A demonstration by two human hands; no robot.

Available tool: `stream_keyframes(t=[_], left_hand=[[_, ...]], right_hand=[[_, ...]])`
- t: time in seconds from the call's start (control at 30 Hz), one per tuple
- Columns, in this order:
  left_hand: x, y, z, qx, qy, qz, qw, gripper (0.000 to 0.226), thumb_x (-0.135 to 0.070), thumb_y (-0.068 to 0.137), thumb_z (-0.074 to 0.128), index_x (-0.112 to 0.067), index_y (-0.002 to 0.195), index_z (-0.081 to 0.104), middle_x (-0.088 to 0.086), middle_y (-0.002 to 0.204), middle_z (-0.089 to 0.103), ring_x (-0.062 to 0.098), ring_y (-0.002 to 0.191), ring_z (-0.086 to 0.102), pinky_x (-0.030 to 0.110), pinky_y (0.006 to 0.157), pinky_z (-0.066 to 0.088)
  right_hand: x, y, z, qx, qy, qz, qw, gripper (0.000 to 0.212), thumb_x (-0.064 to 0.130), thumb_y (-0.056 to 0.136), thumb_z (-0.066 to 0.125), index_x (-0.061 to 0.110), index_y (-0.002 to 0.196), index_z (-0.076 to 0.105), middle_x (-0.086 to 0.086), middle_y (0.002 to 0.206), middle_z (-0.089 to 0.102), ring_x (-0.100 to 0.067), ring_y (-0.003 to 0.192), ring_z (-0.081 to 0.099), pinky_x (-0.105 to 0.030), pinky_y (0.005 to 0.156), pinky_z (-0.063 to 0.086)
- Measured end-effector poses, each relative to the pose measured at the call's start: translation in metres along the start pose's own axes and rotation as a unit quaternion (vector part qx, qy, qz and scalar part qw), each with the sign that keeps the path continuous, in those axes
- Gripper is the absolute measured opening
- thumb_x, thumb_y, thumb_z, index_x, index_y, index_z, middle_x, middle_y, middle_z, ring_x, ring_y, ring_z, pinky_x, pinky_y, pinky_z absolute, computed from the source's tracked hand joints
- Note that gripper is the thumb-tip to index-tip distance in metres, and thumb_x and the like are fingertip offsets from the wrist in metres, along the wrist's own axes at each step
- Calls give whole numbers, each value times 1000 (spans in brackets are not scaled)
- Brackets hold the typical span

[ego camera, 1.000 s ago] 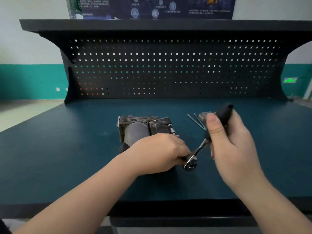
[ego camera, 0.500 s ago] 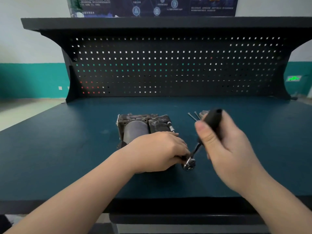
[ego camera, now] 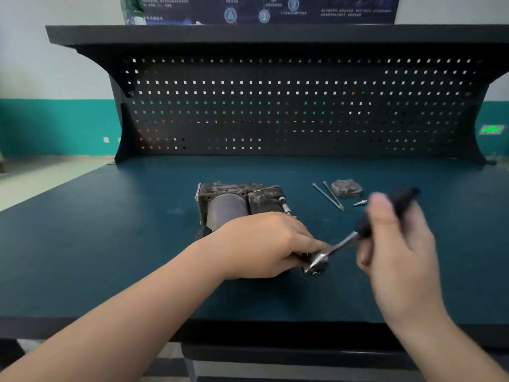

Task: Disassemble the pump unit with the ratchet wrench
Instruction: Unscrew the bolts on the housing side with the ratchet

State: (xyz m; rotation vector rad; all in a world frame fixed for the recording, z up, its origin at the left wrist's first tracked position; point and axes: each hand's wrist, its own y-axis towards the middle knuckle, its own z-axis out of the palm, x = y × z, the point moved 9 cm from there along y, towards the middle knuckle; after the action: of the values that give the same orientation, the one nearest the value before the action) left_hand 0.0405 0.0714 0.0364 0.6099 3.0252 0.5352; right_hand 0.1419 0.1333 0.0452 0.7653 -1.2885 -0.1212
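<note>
Pump unit point(ego camera: 237, 205) at counter point(ego camera: 110, 244) centre is pinned by the left hand point(ego camera: 264, 244), ratchet wrench point(ego camera: 355, 235) handle gripped in the right hand point(ego camera: 396, 244); head should be kept square on the fastener, swings short.

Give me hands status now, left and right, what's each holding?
Left hand: fingers curled at the ratchet wrench head, against the pump unit.
Right hand: gripping the wrench's black handle.
</note>
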Motion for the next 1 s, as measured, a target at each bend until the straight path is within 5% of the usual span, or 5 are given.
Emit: stream_keyframes(t=[0.2,0.47,0.6,0.77,1.0], left_hand=[[-3,-1,0,-11,37,24,999,7,0,81,65,0,74,68,12,75,68,29,71,63,33,78,48],[3,0,5,-14,50,-4,999,16,-5,91,57,1,101,68,14,97,70,31,93,62,44,85,48],[3,-2,9,5,61,8,998,27,-11,93,57,-6,119,64,10,108,70,31,100,61,42,90,46],[-5,-5,7,-12,112,21,993,5,-3,83,65,-7,83,67,8,86,71,28,84,64,39,83,51],[7,-1,10,-11,102,-37,994,25,-2,94,48,-6,115,62,7,113,67,25,106,57,36,99,40]], right_hand=[[38,-1,47,171,-209,-184,945,24,58,89,40,37,79,42,20,60,54,-4,51,49,-14,49,34],[-83,-23,-14,-151,276,287,905,39,42,101,39,18,71,38,0,44,28,-9,28,20,-15,32,16],[-13,2,-6,-28,47,36,998,31,51,95,44,27,76,47,5,45,44,-5,36,35,-20,36,29],[32,-5,44,159,-236,-179,942,28,59,89,40,33,78,40,19,56,53,-4,47,47,-10,45,32],[-70,-11,-17,-134,247,259,924,40,43,101,38,16,71,40,2,37,32,-8,24,20,-13,35,13]])
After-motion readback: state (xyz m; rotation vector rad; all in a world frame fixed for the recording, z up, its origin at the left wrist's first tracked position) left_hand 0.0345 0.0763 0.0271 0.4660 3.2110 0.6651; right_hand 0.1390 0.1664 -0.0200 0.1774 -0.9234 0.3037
